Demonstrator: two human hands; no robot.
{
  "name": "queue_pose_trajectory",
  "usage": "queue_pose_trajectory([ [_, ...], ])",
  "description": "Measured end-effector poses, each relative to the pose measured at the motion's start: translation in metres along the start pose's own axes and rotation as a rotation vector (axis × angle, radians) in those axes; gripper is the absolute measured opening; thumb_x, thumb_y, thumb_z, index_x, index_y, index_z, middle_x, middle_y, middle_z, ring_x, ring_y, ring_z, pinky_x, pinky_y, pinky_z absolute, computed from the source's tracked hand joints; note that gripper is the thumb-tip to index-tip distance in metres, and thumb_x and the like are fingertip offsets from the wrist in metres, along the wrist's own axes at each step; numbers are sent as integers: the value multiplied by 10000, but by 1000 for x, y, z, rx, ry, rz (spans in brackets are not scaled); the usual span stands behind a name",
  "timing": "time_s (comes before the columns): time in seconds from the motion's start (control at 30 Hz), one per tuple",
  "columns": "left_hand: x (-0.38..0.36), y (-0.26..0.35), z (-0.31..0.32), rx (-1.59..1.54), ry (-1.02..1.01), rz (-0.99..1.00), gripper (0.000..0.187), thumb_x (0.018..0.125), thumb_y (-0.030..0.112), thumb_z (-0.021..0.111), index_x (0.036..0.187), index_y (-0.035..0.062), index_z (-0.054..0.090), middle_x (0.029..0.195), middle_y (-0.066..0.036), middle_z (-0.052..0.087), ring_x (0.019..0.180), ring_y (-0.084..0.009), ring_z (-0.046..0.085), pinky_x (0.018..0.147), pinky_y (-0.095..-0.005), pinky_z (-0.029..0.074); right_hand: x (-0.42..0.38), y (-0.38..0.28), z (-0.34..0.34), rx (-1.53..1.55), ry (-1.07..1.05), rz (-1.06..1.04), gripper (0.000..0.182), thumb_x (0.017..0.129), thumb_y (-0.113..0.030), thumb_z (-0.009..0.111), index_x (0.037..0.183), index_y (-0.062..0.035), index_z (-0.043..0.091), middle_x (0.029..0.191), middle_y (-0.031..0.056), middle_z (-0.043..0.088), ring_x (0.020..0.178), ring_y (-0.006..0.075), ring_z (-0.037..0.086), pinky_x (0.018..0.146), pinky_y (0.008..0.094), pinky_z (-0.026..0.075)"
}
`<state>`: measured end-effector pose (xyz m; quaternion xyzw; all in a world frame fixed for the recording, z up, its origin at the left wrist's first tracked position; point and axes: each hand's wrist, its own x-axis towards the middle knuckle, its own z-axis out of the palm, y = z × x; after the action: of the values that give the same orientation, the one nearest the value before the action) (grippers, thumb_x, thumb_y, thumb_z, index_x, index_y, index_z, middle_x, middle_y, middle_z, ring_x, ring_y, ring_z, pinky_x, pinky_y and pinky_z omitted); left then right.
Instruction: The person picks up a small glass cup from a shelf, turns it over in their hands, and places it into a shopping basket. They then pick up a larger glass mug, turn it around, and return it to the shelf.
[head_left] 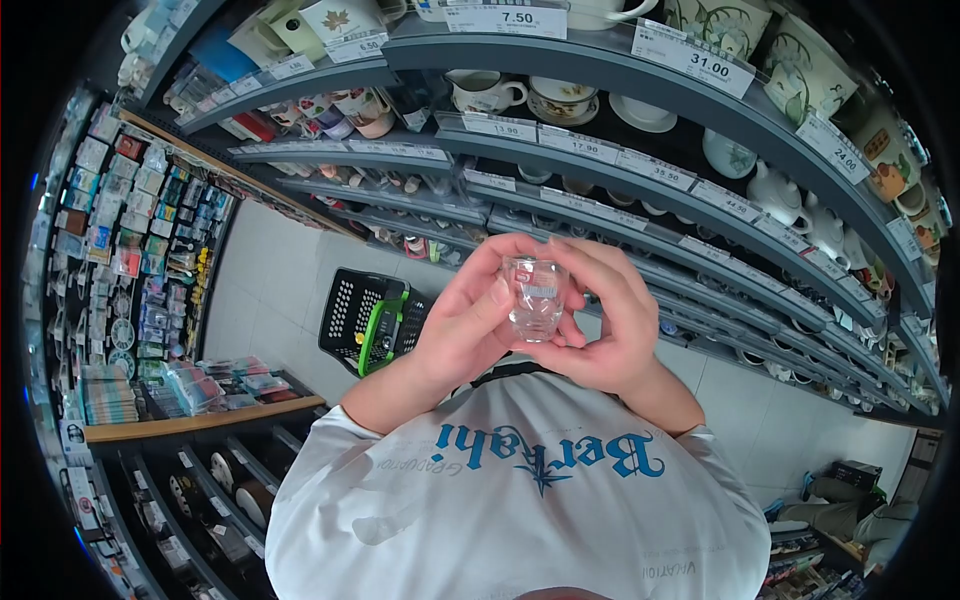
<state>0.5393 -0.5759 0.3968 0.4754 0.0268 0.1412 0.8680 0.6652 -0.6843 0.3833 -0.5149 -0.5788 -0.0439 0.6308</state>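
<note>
A small clear glass cup [536, 298] with a red and white label is held in front of the chest, between both hands. My left hand [470, 305] is closed around one side of it, thumb against the glass. On the other side, the fingers and thumb of my right hand [610, 315] curl round the cup. Just beyond the hands run shelves [600, 170] of cups and teapots with price tags. A white cup [485, 92] and a white teapot [775, 195] stand on them.
On the floor to the left is a black basket [345, 305] with a green handle [375, 340]. Packaged goods hang on a wall rack [130, 240] at far left. A low shelf [200, 415] is at lower left. Part of another person [845, 515] shows at lower right.
</note>
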Motion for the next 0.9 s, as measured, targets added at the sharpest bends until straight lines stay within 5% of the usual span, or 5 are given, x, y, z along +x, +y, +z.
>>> queue_pose_trajectory([
  [0.47,1,3,-1,-18,-28,-52,688,884,320,528,1416,-28,267,1118,-243,562,940,-362,660,830,-414,544,1,-1,-3,120,-11,130,656,580,-118,879,1163,22,612,1120,176,642,968,274,658,802,326,532],
  [0.53,2,4,0,-27,-24,-60,694,885,327,529,1422,-26,266,1119,-248,570,955,-373,657,844,-421,541,-4,4,-6,87,-64,104,757,564,-146,911,1213,51,575,1193,209,598,1021,245,641,800,309,535],
  [0.73,0,0,-6,77,-70,-17,617,919,285,507,1425,-2,304,1176,-299,577,1010,-399,641,901,-464,512,-8,7,-17,188,-106,146,799,545,-160,919,1222,77,567,1171,199,617,1020,259,654,848,332,537],
  [0.8,1,2,-9,23,-171,-38,539,964,183,492,1429,-1,291,1281,-255,532,1194,-348,545,951,-425,492,-8,3,-17,196,-77,179,772,538,-175,917,1201,51,593,1139,186,640,1012,267,661,844,333,537],
  [0.9,3,3,-5,47,-163,-51,514,966,167,487,1416,-12,313,1274,-247,540,1186,-335,554,950,-412,495,-9,7,-21,190,-76,179,780,530,-188,920,1197,51,597,1120,183,651,1009,261,663,845,334,537],
])
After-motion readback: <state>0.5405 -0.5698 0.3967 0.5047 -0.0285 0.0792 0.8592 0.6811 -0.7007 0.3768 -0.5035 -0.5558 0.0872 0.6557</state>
